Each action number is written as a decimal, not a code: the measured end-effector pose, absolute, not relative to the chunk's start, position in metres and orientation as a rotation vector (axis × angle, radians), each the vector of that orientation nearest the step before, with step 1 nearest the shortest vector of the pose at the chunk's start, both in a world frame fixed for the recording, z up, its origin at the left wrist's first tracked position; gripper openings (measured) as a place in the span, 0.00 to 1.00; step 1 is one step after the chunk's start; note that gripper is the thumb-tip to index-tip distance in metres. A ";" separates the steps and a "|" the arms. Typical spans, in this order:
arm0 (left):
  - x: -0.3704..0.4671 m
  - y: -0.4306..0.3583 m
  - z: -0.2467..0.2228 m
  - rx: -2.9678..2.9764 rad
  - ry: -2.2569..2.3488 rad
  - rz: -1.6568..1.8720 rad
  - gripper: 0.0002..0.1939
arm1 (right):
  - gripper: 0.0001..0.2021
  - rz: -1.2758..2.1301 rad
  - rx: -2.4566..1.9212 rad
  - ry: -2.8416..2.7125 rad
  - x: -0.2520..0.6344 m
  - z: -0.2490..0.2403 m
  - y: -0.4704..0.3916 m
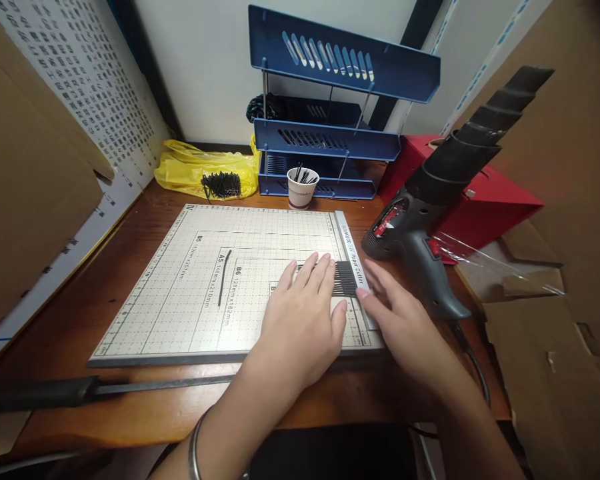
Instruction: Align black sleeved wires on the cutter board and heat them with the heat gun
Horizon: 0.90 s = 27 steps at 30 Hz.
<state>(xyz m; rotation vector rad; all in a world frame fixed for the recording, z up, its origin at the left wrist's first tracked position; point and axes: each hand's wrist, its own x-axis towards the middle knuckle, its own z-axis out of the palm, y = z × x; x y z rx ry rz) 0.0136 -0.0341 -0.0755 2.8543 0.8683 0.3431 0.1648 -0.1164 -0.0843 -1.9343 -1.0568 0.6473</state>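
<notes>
My left hand [303, 313] lies flat, fingers stretched out, pressing on a row of thin black tubes [346, 279]. The tubes lie side by side on the paper cutter [170, 320], their right ends at its metal rail [353, 253]; their left part is hidden under my fingers. My right hand [395, 313] is at the cutter's right edge, thumb by the rail near the tube ends, fingers slightly bent and apart from the thumb. It holds nothing that I can see. One loose, slightly curved black tube [225, 279] rests on the board's left half.
A cutter arm with a black handle [40, 393] lies along the front. Behind the board are a paper cup [301, 188] of black pieces, a yellow bag [180, 170] with a black bundle [222, 185], and a blue rack [330, 137]. A heat gun [420, 220] stands right, before a red box [500, 207].
</notes>
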 end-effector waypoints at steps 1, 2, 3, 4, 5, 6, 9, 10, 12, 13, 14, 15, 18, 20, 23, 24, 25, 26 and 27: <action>0.013 -0.034 -0.076 2.860 0.867 0.355 0.31 | 0.30 0.660 -1.932 -1.079 0.164 -0.086 -0.118; 0.013 -0.034 -0.076 2.867 0.867 0.368 0.31 | 0.29 0.660 -1.942 -1.103 0.163 -0.086 -0.119; 0.013 -0.034 -0.076 2.873 0.869 0.381 0.31 | 0.28 0.651 -1.960 -1.130 0.162 -0.086 -0.119; 0.013 -0.034 -0.076 2.878 0.871 0.392 0.31 | 0.27 0.637 -1.982 -1.155 0.161 -0.085 -0.118; 0.014 -0.033 -0.076 2.883 0.873 0.401 0.30 | 0.27 0.623 -2.002 -1.175 0.160 -0.084 -0.118; 0.014 -0.033 -0.076 2.888 0.870 0.407 0.30 | 0.27 0.611 -2.017 -1.192 0.160 -0.083 -0.117; 0.013 -0.034 -0.075 2.905 0.854 0.441 0.30 | 0.28 0.615 -2.029 -1.204 0.160 -0.080 -0.116; 0.011 -0.035 -0.075 2.911 0.850 0.464 0.30 | 0.28 0.624 -2.028 -1.198 0.160 -0.080 -0.117; 0.004 -0.040 -0.074 2.930 0.834 0.519 0.30 | 0.26 0.638 -2.025 -1.183 0.160 -0.080 -0.117; 0.000 -0.044 -0.073 2.941 0.826 0.548 0.30 | 0.25 0.642 -2.024 -1.175 0.160 -0.080 -0.117; -0.005 -0.048 -0.073 2.954 0.814 0.572 0.29 | 0.24 0.641 -2.026 -1.172 0.160 -0.080 -0.117; -0.011 -0.052 -0.074 2.967 0.805 0.595 0.29 | 0.23 0.634 -2.029 -1.174 0.160 -0.080 -0.117; -0.023 -0.062 -0.076 2.996 0.803 0.641 0.28 | 0.23 0.622 -2.035 -1.199 0.159 -0.080 -0.117; -0.027 -0.066 -0.079 3.007 0.805 0.658 0.28 | 0.24 0.623 -2.044 -1.202 0.158 -0.079 -0.117; -0.026 -0.065 -0.082 3.017 0.810 0.673 0.28 | 0.23 0.618 -2.051 -1.203 0.157 -0.077 -0.116; -0.025 -0.064 -0.082 3.020 0.810 0.674 0.29 | 0.23 0.610 -2.051 -1.211 0.157 -0.077 -0.116; -0.025 -0.064 -0.083 3.021 0.810 0.670 0.29 | 0.23 0.604 -2.048 -1.220 0.157 -0.076 -0.116; -0.024 -0.063 -0.082 3.021 0.809 0.660 0.29 | 0.23 0.609 -2.042 -1.230 0.157 -0.076 -0.116; -0.024 -0.063 -0.082 3.019 0.810 0.644 0.29 | 0.23 0.624 -2.035 -1.230 0.157 -0.075 -0.116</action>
